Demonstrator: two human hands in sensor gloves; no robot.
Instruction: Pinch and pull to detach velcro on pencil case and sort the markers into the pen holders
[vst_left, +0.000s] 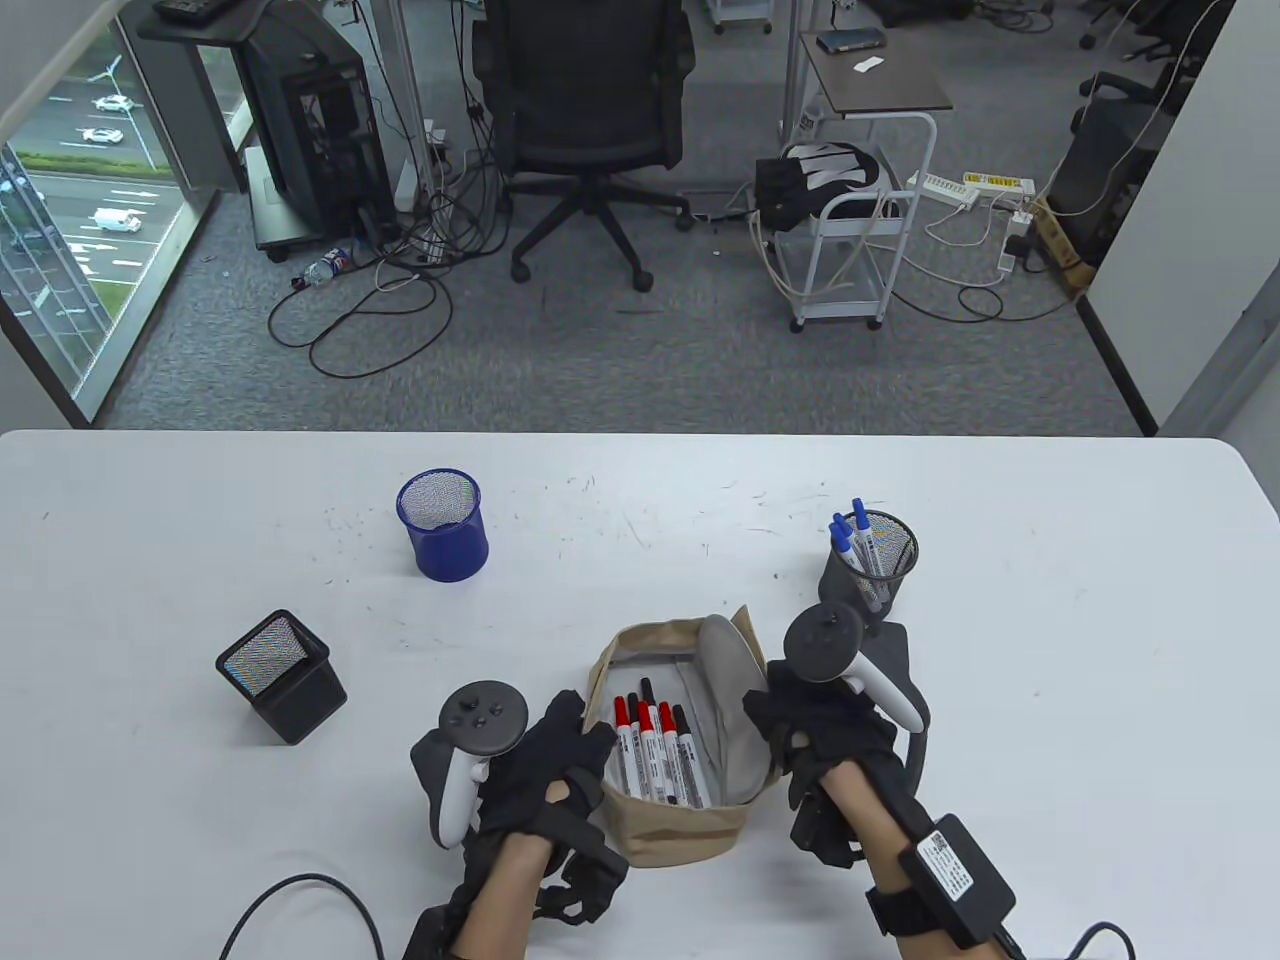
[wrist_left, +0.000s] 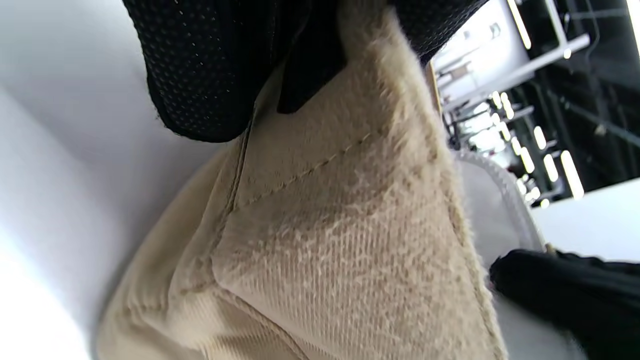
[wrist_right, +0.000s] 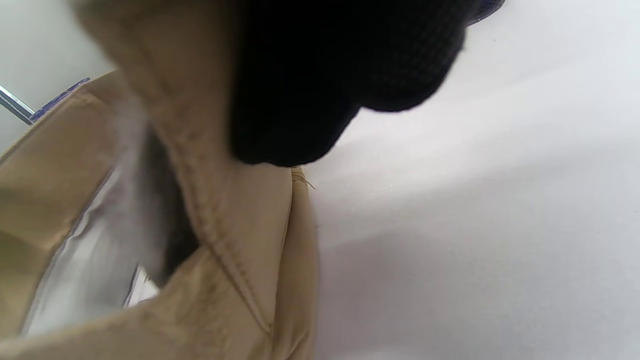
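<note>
A tan pencil case (vst_left: 680, 830) lies spread wide near the table's front edge, with several red and black markers (vst_left: 660, 750) inside. My left hand (vst_left: 570, 750) grips the case's left rim; the left wrist view shows gloved fingers (wrist_left: 210, 70) curled over the fuzzy tan fabric (wrist_left: 340, 225). My right hand (vst_left: 790, 730) grips the right rim, and a gloved fingertip (wrist_right: 320, 85) presses on the tan seam (wrist_right: 235, 220). A grey mesh holder (vst_left: 868, 566) at the right carries blue markers (vst_left: 862, 545). Also standing are a blue mesh holder (vst_left: 442, 526) and a black square holder (vst_left: 282, 677).
The white table (vst_left: 1050, 650) runs wide to either side of the case. Beyond its far edge are an office chair (vst_left: 585, 120), a small cart (vst_left: 850, 250) and loose cables on the carpet. A cable (vst_left: 290, 900) trails off the front edge at the left.
</note>
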